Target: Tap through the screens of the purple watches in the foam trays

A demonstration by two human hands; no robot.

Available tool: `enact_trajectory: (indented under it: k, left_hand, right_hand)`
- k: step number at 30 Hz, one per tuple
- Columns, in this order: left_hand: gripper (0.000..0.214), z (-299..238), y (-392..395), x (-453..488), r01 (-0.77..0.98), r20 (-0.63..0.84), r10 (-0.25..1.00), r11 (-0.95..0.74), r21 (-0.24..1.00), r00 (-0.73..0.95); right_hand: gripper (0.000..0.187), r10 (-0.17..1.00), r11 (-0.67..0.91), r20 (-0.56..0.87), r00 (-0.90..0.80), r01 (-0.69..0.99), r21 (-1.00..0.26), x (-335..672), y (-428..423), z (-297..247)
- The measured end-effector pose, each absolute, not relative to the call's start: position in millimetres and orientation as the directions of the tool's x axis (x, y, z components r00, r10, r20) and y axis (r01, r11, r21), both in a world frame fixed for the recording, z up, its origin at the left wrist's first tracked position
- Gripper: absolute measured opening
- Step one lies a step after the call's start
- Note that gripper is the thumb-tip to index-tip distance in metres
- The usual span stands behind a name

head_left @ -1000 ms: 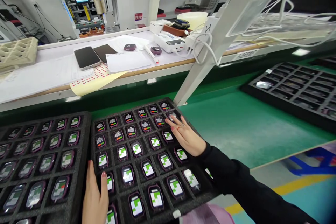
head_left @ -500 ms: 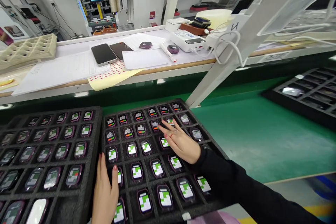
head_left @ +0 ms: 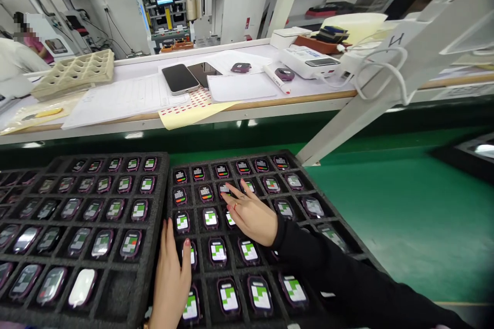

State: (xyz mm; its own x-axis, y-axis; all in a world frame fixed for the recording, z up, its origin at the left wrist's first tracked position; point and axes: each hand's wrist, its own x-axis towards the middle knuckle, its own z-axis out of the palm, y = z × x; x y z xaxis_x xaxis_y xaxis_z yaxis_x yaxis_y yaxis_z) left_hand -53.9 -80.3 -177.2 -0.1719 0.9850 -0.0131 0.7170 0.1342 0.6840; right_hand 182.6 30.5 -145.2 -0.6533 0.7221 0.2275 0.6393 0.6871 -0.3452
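Observation:
My left hand [head_left: 172,272] lies along the left edge of a black foam tray [head_left: 276,226], its fingers stretched flat and its thumb apart over the rim. Rows of purple-rimmed smartwatches sit in the tray's compartments, many with lit screens. My right hand [head_left: 252,218] is spread open above the tray. Its fingertips reach a smartwatch [head_left: 225,188] in the second row, third column, showing text lines; contact is hard to judge. Beside it, a smartwatch [head_left: 249,185] with a green-and-white screen is partly covered by my fingers. My right sleeve hides some lower compartments.
A second foam tray [head_left: 159,205] of smartwatches stands close on the left. Behind runs a raised shelf [head_left: 297,101] with phones, papers, a marker and a white device. A slanted white post [head_left: 339,118] rises behind the tray. Another dark tray [head_left: 463,157] lies far right.
My right hand has shifted one column left, from the fourth watch in the second row to the third. The fourth watch's screen changed from text to green and white. The view has swung left.

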Motion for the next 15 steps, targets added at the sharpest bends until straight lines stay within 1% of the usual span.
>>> enact_trajectory:
  k: [4, 10, 15]
  left_hand:
    - [0.061, -177.2, -81.8, -52.7, 0.672, -0.047, 0.981, 0.165, 0.722, -0.190]
    - [0.062, -179.3, -84.0, -51.7, 0.669, -0.020, 0.983, 0.140, 0.730, -0.184]
    - [0.063, -180.3, -85.3, -50.1, 0.668, -0.001, 0.979, 0.139, 0.732, -0.202]
  right_hand:
    - [0.045, 0.685, 0.723, 0.248, -0.686, 0.598, -0.346, 164.4, 34.3, -140.9]
    - [0.043, 0.663, 0.736, 0.210, -0.718, 0.574, -0.360, 139.0, 38.9, -143.2]
    - [0.043, 0.614, 0.770, 0.208, -0.761, 0.521, -0.368, 109.9, 40.4, -140.4]
